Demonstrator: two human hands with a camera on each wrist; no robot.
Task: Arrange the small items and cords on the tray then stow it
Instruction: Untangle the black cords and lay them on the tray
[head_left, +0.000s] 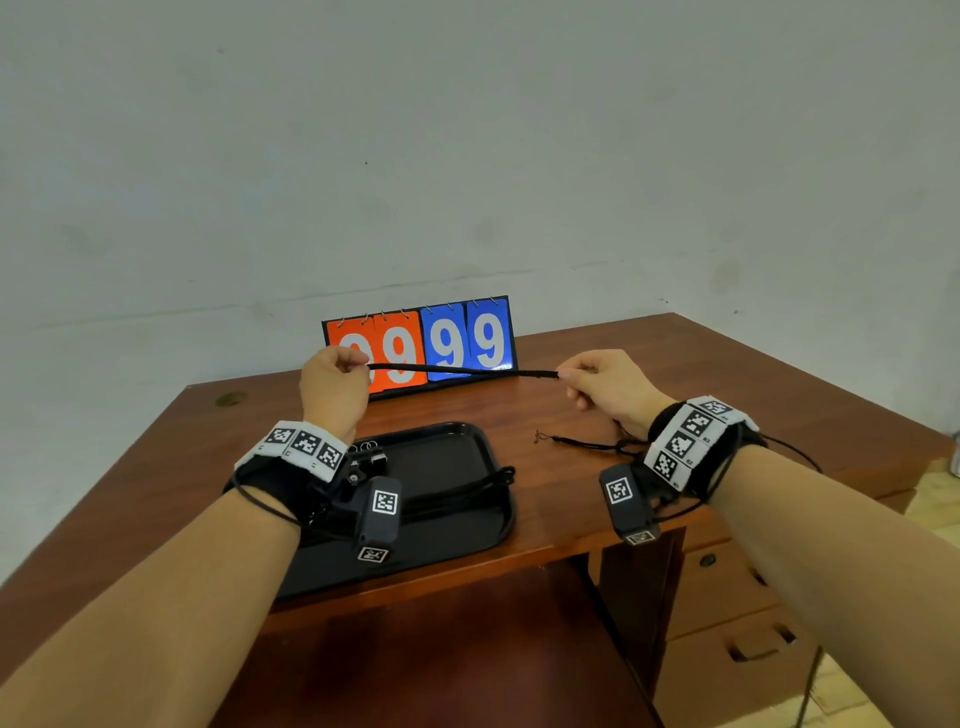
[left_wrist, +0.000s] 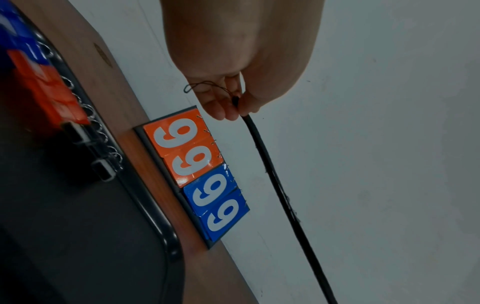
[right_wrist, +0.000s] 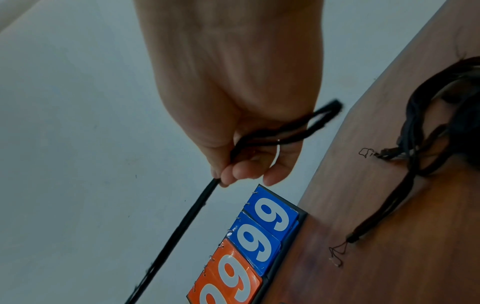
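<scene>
A black cord is stretched taut in the air between both hands, above the desk. My left hand pinches one end. My right hand pinches the other end, where the cord is doubled back into a loop behind the fingers. A black tray sits on the desk below my left wrist, with cords lying across it and small clips with rings at its far left corner. More black cords lie loose on the desk under my right wrist.
A flip scoreboard reading 99 99 stands at the desk's back edge against a pale wall. The wooden desk has drawers at the lower right. Loose cords lie to the right of the scoreboard.
</scene>
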